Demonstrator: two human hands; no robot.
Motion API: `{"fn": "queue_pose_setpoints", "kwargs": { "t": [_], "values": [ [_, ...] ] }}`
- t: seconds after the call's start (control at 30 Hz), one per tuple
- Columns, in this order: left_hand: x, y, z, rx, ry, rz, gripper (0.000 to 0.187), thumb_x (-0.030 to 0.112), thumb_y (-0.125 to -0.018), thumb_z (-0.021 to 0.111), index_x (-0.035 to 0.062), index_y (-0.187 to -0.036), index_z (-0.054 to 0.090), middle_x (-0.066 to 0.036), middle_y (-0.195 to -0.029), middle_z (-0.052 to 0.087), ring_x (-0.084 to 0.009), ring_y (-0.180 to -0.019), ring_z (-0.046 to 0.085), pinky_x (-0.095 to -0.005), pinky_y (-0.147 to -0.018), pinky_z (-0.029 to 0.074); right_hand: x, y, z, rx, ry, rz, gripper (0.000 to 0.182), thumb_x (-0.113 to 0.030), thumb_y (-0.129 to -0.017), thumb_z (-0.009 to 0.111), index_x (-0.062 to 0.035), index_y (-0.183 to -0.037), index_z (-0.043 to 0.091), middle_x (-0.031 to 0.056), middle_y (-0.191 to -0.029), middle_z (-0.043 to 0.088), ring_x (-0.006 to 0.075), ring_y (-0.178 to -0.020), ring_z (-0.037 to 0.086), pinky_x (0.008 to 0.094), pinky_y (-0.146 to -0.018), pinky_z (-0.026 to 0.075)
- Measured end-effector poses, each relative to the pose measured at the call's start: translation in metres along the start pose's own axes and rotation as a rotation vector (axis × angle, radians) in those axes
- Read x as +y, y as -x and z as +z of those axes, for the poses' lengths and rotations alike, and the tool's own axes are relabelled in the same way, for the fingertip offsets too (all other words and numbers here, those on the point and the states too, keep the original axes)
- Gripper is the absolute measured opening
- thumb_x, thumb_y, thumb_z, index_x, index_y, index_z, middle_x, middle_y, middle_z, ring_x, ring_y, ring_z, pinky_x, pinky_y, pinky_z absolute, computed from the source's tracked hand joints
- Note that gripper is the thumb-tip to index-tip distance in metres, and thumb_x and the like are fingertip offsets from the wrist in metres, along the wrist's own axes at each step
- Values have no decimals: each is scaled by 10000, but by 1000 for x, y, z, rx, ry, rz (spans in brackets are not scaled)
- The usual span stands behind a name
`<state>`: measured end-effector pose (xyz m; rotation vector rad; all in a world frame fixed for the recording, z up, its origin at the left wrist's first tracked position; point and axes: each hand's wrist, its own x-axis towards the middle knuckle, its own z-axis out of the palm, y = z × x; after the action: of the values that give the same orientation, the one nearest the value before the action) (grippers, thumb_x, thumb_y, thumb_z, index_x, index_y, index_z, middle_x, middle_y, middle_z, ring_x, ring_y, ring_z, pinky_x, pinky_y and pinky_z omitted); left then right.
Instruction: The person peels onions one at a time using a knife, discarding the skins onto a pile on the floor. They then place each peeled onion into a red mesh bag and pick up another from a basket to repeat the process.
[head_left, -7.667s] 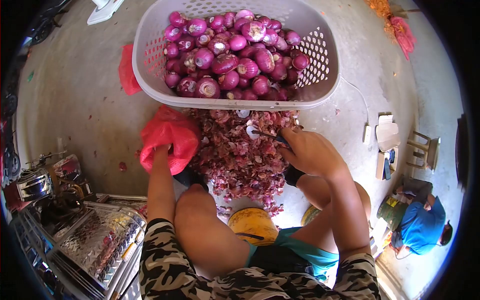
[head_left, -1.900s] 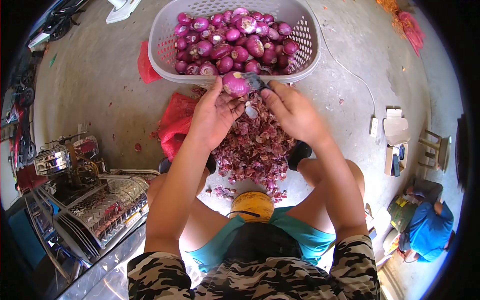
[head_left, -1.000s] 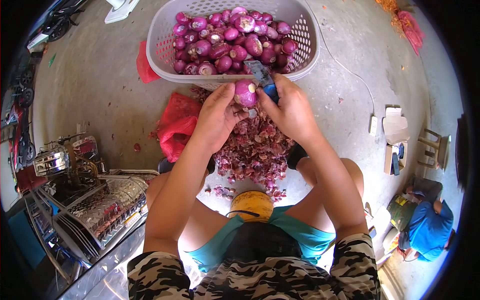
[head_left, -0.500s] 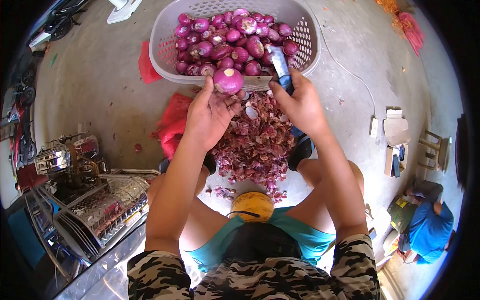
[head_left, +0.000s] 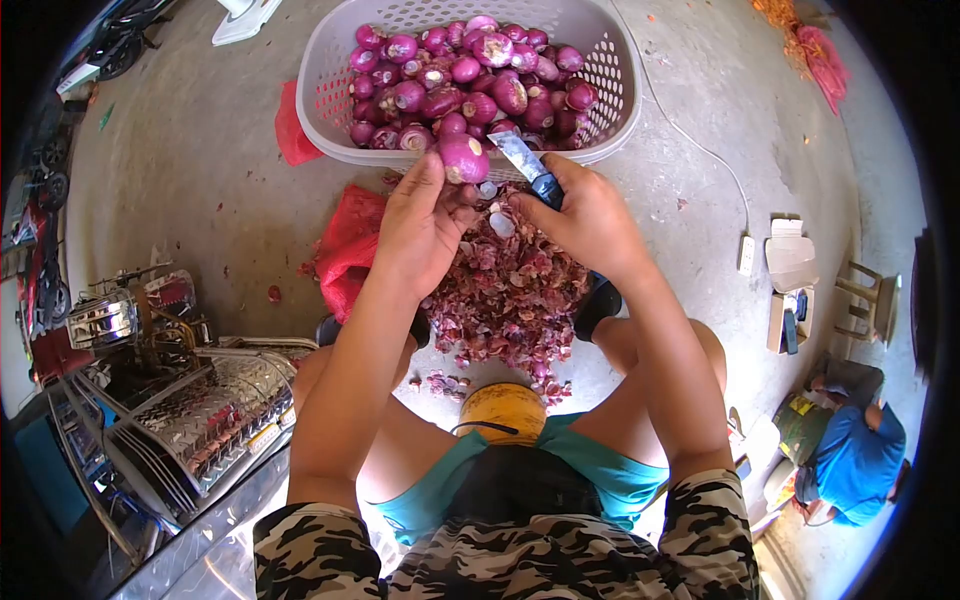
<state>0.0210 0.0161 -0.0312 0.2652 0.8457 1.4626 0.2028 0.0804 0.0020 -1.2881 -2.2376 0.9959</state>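
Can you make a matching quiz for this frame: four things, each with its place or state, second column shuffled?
Things:
1. onion
2. knife
3. basket
4. peels

Places or states:
A. piled on the floor between the feet
B. held in the left hand
C. full of peeled red onions
D. gripped in the right hand, blade pointing toward the basket

Pairs: 1-B, 2-D, 3-C, 4-A
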Motion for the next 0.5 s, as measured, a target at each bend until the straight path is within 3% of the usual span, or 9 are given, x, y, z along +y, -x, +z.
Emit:
{"fn": "queue_pose_setpoints", "kwargs": {
  "t": [0.13, 0.27, 0.37, 0.5],
  "values": [
    [8, -13, -7, 111, 59, 56, 279, 318, -928, 548, 71, -1057, 555, -5, -907, 586, -65, -761, 560, -184, -620, 478, -4, 2, -2, -37, 59, -23, 305, -286, -782, 671, -14, -862, 558, 198, -750, 608, 392, -763, 599, 475, -675, 466],
    [23, -32, -9, 255, 156, 141, 250, 241, -896, 615, 26, -1017, 578, -34, -920, 602, -102, -779, 580, -181, -683, 522, -1, 2, 0, -77, 102, -61, 293, -270, -789, 659, -8, -875, 561, 207, -782, 612, 384, -796, 601, 468, -692, 466],
    [36, -43, -10, 325, 270, 235, 225, 151, -909, 587, -6, -1069, 565, -73, -1011, 613, -160, -942, 614, -177, -746, 534, 1, 2, 1, -100, 95, -110, 300, -266, -791, 655, 4, -879, 561, 217, -801, 613, 390, -809, 600, 470, -705, 467],
    [51, -48, -27, 331, 254, 286, 197, 103, -915, 564, 14, -1091, 573, -77, -1049, 625, -159, -996, 607, -202, -771, 528, 0, 4, 1, -117, 116, -145, 306, -261, -791, 651, 17, -890, 565, 228, -831, 613, 396, -832, 598, 473, -727, 470]
  ]
}}
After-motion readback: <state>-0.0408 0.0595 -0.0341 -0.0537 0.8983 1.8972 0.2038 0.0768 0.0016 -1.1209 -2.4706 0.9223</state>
